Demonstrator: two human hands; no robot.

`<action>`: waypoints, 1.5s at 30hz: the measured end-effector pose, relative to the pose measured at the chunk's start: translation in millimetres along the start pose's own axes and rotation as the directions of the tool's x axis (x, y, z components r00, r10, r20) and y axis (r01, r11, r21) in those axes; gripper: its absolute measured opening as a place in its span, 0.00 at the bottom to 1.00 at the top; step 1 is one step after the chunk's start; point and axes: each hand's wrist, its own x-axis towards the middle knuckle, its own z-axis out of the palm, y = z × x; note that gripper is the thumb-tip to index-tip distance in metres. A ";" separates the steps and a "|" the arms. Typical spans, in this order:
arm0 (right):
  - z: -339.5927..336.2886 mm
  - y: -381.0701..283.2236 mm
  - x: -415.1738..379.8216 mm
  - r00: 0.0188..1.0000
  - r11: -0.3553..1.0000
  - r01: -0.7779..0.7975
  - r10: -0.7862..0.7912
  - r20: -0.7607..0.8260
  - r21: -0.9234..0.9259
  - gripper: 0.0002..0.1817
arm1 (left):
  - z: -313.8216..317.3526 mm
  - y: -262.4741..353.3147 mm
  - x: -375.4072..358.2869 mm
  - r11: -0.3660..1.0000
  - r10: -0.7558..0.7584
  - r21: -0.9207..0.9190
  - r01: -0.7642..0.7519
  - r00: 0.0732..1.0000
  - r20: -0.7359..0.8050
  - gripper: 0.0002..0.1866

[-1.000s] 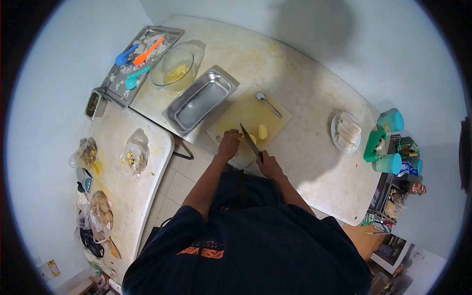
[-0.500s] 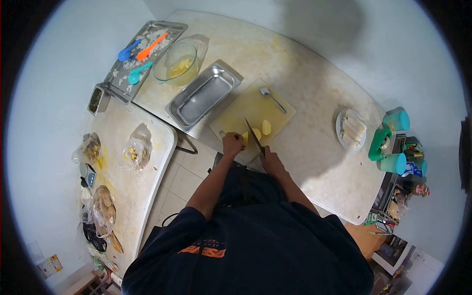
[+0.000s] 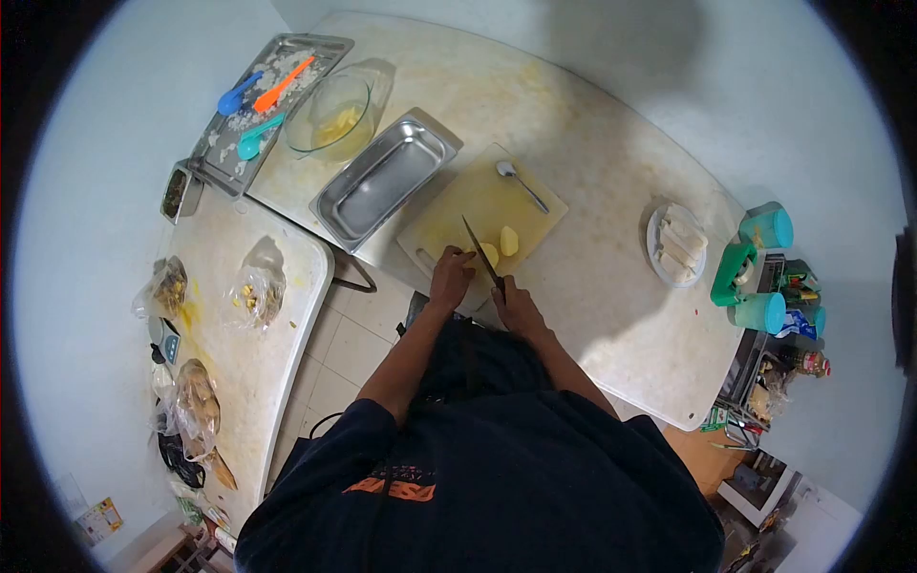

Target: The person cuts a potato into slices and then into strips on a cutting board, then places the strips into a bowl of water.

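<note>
Pale walls curve around our stained white worktop, where the yellowish cutting board lies just in front of our body, probably so that both hands reach it without stretching. Our right hand has its grip closed around the handle of the knife, whose blade points away from us and slants toward the left; that hold seems meant to steer the edge while keeping the fingers behind it. Our left hand is bent at the near edge of the board, fingertips beside the blade, perhaps to steady something small; we cannot tell whether its grip is apart, together or clamped on anything.

One yellow piece lies on the board just right of the blade, and another chunk rests beyond it, near the first. A spoon lies at the far right part of the board, clear of the blade. Left of the board, the metal pan sits close by, with the glass bowl of yellow pieces past it, both apparently within easy reach. Well apart on the right is the white plate with pale, long pieces.
</note>
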 end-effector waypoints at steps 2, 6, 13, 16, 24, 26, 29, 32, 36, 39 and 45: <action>1.7 -0.1 -1.9 0.999 1.000 0.018 -0.018 -0.047 -0.008 0.17 | 2.8 1.3 1.2 0.999 -0.041 0.018 0.041 0.998 -0.041 0.19; 1.4 0.3 -0.1 0.999 0.999 0.031 -0.031 -0.012 0.003 0.17 | 3.8 8.8 4.1 0.992 -0.127 -0.001 0.128 0.980 -0.157 0.17; 0.4 -17.0 -4.9 0.996 0.995 0.050 -0.043 0.076 -0.088 0.16 | 6.5 -15.5 4.2 0.980 -0.190 -0.112 0.167 0.950 -0.246 0.11; 1.9 -20.5 -3.3 0.994 0.985 0.057 -0.040 0.104 -0.165 0.17 | -2.1 1.0 4.1 0.963 -0.257 -0.128 0.236 0.947 -0.192 0.12; 6.9 -21.0 -0.8 0.994 0.976 0.027 -0.004 0.107 -0.218 0.17 | -2.4 10.3 3.1 0.949 -0.307 -0.144 0.281 0.926 -0.218 0.13; 2.7 -26.0 -1.9 0.993 0.981 0.015 0.009 0.117 -0.196 0.17 | -2.3 9.3 2.9 0.934 -0.344 -0.171 0.313 0.919 -0.193 0.13; 9.1 -18.7 1.8 0.989 0.980 0.010 0.020 0.146 -0.198 0.17 | -1.3 6.7 4.7 0.926 -0.357 -0.192 0.325 0.919 -0.168 0.13; 3.5 -26.3 0.4 0.984 0.979 -0.016 0.052 0.172 -0.205 0.18 | -3.1 9.6 4.1 0.932 -0.345 -0.179 0.314 0.922 -0.178 0.13; 7.7 -23.6 -0.1 0.991 0.971 0.026 0.006 0.131 -0.238 0.16 | 3.0 -6.5 2.6 0.949 -0.303 -0.147 0.278 0.935 -0.186 0.14; 9.7 -21.7 -2.1 0.998 0.969 0.051 -0.037 0.060 -0.240 0.15 | 4.5 -11.5 4.3 0.958 -0.279 -0.113 0.262 0.942 -0.186 0.14; 13.6 -19.1 3.2 0.996 0.972 0.025 -0.005 0.090 -0.233 0.16 | 4.0 -5.6 2.4 0.936 -0.332 -0.181 0.301 0.925 -0.183 0.11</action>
